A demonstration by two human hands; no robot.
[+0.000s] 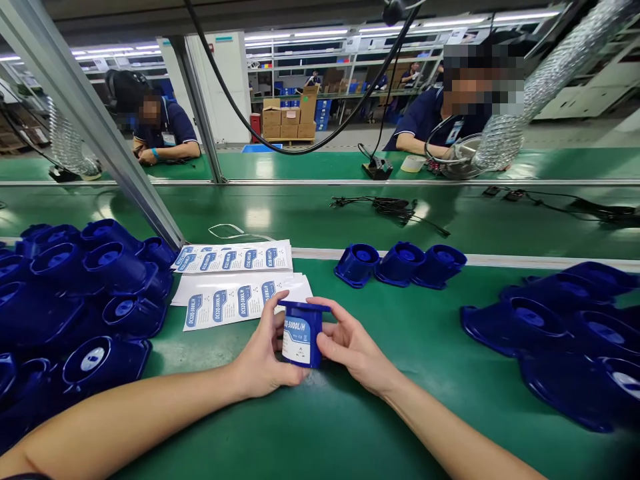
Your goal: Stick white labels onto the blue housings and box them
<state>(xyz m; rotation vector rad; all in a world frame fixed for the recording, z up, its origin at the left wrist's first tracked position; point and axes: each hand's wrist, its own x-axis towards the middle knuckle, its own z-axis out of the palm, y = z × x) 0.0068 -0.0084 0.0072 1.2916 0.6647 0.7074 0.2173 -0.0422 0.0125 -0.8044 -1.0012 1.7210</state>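
Observation:
A blue plastic housing (pixel 301 333) with a white and blue label on its side stands on the green bench between my hands. My left hand (pixel 261 360) grips its left side, thumb on the label. My right hand (pixel 350 347) holds its right side with fingers curled round the rim. Just behind lie sheets of blue and white labels (pixel 235 300).
A heap of blue housings (pixel 75 293) fills the left. Three more (pixel 400 263) stand in a row at the middle back, another pile (pixel 565 333) lies right. A slanted metal post (pixel 90 127) rises at left. Two people sit across the green conveyor (pixel 310 213).

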